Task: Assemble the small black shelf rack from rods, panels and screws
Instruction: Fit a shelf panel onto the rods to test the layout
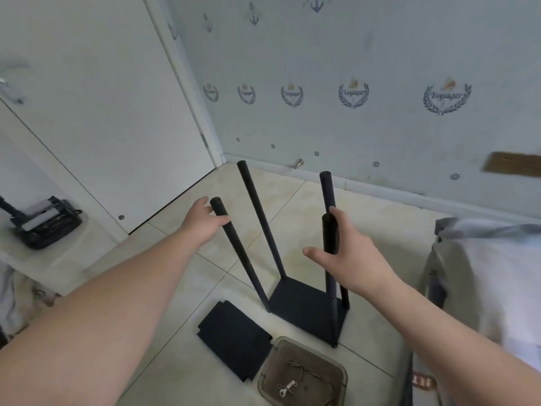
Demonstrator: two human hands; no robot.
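A black base panel (307, 306) is lying flat on the floor, with four black rods (262, 218) standing up from its corners and splaying slightly apart. The left hand (202, 224) is gripping the near left rod (244, 259) just under its tip. The right hand (351, 253) is resting against the near right rod (330, 235), thumb spread wide. Loose panels (234, 338) are lying stacked beside the base, and screws (298, 369) are sitting in a tray (295, 341).

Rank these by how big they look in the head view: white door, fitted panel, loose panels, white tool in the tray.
1. White door
2. Fitted panel and loose panels: look alike; the loose ones lie nearer the camera, so unranked
3. White tool
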